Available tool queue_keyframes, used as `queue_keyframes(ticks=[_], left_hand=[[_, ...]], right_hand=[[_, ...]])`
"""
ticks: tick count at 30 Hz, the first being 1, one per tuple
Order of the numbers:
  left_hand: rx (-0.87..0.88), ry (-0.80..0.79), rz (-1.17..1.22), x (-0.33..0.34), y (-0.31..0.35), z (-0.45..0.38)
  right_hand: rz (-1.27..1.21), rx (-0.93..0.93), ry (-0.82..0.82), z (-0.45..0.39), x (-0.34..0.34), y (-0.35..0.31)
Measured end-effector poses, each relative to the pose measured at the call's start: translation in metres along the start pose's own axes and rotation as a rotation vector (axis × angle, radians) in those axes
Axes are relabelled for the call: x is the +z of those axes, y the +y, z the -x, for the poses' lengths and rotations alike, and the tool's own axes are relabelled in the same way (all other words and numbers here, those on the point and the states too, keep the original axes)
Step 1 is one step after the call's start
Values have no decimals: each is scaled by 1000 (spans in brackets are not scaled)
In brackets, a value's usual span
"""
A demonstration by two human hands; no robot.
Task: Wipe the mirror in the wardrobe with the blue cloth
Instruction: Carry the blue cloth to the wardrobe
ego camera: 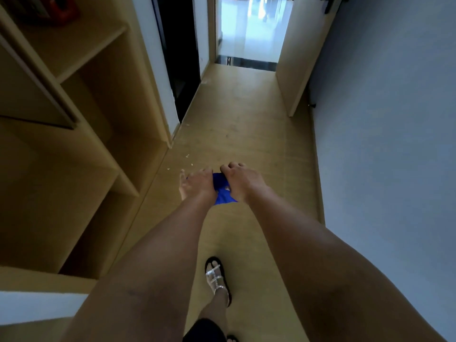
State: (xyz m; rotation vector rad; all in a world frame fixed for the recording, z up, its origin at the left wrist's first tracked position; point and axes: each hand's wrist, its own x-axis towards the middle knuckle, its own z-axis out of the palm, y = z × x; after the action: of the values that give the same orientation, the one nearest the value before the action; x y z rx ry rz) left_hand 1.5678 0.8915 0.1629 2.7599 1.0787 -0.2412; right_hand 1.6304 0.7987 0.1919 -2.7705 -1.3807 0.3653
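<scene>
Both my arms reach forward over the wooden floor. The blue cloth [221, 191] is bunched between my hands, mostly hidden by them. My left hand [197, 183] holds its left side, fingers stretched forward. My right hand [240, 180] grips its right side with curled fingers. The open wooden wardrobe [98, 134] stands to my left with bare shelves; a tilted panel [29, 95] on its left may be the mirror, though I cannot tell.
A narrow corridor runs ahead to a bright tiled room [251, 30]. An open door [296, 70] leans on the blue-grey wall [385, 144] at right. A dark doorway [182, 60] opens past the wardrobe. My sandalled foot [217, 277] is below. Small white scraps [187, 156] lie on the floor.
</scene>
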Motion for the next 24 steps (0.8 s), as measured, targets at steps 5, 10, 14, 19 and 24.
queue_keyframes(ticks=[5,10,14,19,24], left_hand=[[-13,-25,152,-18,7,-81],[-20,-10,175,-42,8,-161],[-57,-11,177,-62,2,-212],[-136,-19,173,-79,-9,-263],[-228,7,195,-93,-27,-313]], right_hand=[[46,-33,3,-82,-22,23],[39,-56,-21,-165,-50,38],[41,-78,-25,-221,-65,40],[60,-143,-33,-285,-81,37],[82,-247,-40,-352,-93,29]])
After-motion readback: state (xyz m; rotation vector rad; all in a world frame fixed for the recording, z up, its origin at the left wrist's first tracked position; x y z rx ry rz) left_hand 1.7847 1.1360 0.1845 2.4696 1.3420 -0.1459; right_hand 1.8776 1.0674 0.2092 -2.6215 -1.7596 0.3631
